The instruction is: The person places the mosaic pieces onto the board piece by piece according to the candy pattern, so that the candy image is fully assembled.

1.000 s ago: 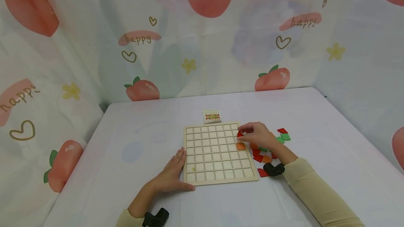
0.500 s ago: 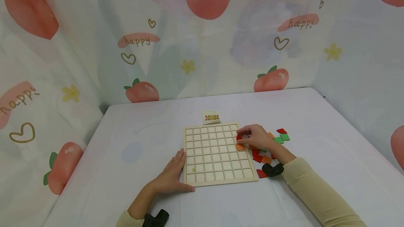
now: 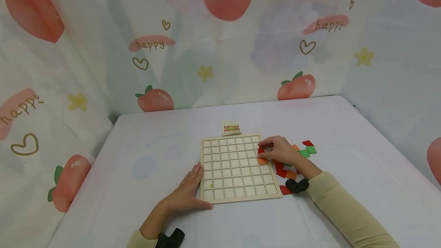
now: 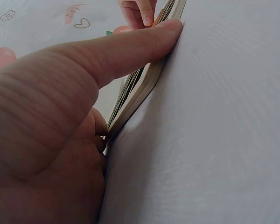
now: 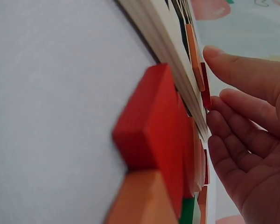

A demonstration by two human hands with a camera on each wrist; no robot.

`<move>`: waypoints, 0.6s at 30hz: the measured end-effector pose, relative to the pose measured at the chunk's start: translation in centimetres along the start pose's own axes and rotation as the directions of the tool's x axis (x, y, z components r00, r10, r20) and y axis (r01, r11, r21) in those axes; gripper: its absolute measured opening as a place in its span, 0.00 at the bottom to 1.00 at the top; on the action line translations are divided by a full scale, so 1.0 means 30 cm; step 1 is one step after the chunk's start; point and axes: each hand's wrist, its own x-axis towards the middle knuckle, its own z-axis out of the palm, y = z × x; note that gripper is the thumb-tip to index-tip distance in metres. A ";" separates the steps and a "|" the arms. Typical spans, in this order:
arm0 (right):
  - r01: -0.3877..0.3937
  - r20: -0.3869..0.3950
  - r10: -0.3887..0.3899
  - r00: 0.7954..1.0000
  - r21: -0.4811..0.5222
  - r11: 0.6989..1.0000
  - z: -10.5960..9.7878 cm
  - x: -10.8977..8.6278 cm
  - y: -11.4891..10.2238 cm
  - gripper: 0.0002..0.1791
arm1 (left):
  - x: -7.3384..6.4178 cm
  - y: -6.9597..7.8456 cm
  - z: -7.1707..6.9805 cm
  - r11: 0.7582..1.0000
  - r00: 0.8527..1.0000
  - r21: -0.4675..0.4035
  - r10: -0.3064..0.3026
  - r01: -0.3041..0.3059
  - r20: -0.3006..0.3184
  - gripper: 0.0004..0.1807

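Fingers (image 3: pixel 267 141) and thumb of the right hand (image 3: pixel 280 150) hold a little red piece (image 3: pixel 260 150) in a narrow pinch. The red piece is at the right side of a flat wooden board (image 3: pixel 237 172) full of small boxes. It is just beside an orange square (image 3: pixel 262 161), which sits in a box in the last line on that side, a bit nearer to the person. I cannot tell if the red piece is all the way down in a box.

The left hand (image 3: pixel 187 191) is wide, laid along the left edge of the board, with its thumb stuck out at the near corner.

Lots of loose pieces (image 3: pixel 291 174) lie on the white bench (image 3: pixel 344 137) to the right of the board, some red, some orange and some green. Some are partly hidden by the right hand. A small card (image 3: pixel 231 128) with a bright picture sits just past the far edge of the board. Behind the bench hangs a cloth (image 3: pixel 234 56) with red fruit, yellow flowers and the word "happy". The person has cream sleeves (image 3: pixel 348 206) and a black thing (image 3: pixel 297 185) on each wrist.
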 end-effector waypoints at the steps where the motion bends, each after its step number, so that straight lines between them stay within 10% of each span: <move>1: -0.002 0.001 0.002 1.000 0.004 1.000 -0.001 -0.001 0.002 0.22 | 0.000 0.001 -0.001 1.000 1.000 0.001 -0.001 0.001 0.000 0.67; 18: 0.036 0.016 -0.036 0.999 0.031 0.999 -0.011 -0.004 0.012 0.16 | 0.001 0.004 -0.003 1.000 1.000 -0.008 0.005 -0.005 -0.005 0.67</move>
